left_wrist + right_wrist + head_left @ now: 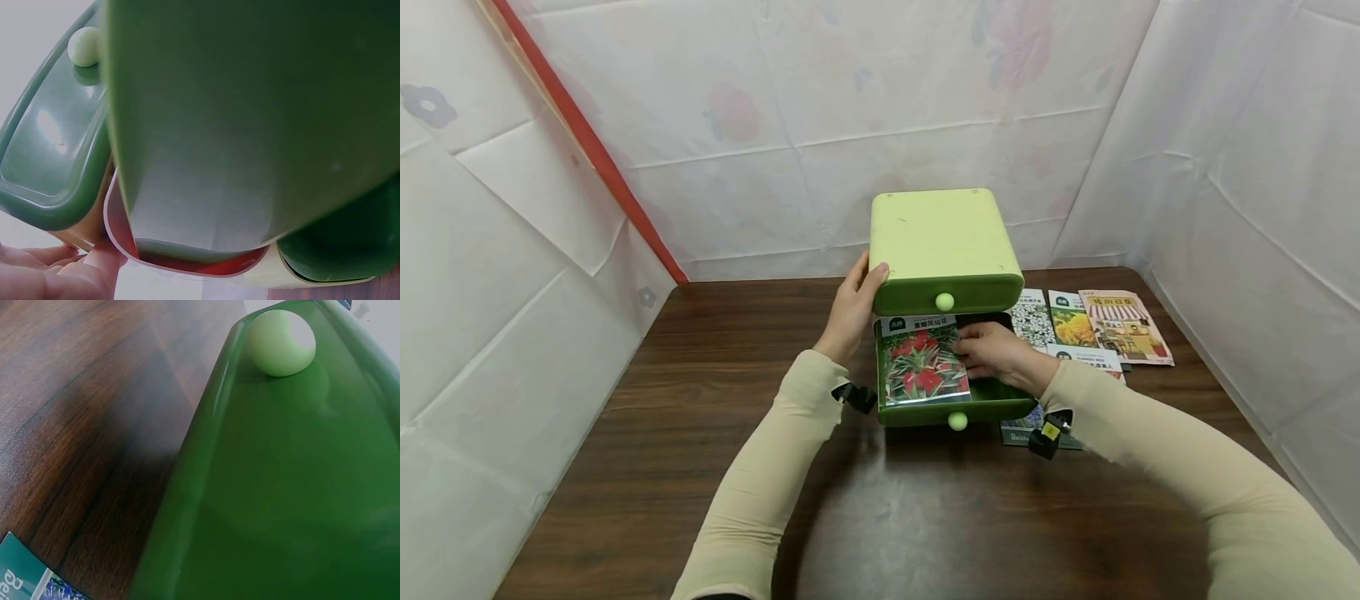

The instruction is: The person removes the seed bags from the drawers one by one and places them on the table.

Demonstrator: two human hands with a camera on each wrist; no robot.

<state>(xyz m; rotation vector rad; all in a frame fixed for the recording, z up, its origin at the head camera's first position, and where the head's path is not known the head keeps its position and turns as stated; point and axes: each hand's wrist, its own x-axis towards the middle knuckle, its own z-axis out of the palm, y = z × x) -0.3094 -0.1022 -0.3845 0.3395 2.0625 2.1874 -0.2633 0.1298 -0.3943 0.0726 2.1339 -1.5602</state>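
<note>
A two-drawer storage box [936, 233] in pale and dark green stands at the back of the table, its lower drawer [910, 414] pulled out and its upper drawer shut. Against the box's left side rests my left hand [848, 307], thumb near the front upper corner; part of it also shows in the left wrist view. A seed packet [922, 358] with red flowers lies in the left part of the lower drawer. My right hand [1000, 354] reaches into that drawer and pinches the packet's right edge. The right wrist view shows the drawer's front and round knob [281, 344], hiding the fingers.
To the right of the box lie several seed packets: one with white flowers [1032, 318], one with yellow flowers [1072, 325] and a tan one [1126, 327]. Another packet [1018, 433] lies partly under the right forearm. White sheeting [850, 125] surrounds the dark wooden table [730, 375].
</note>
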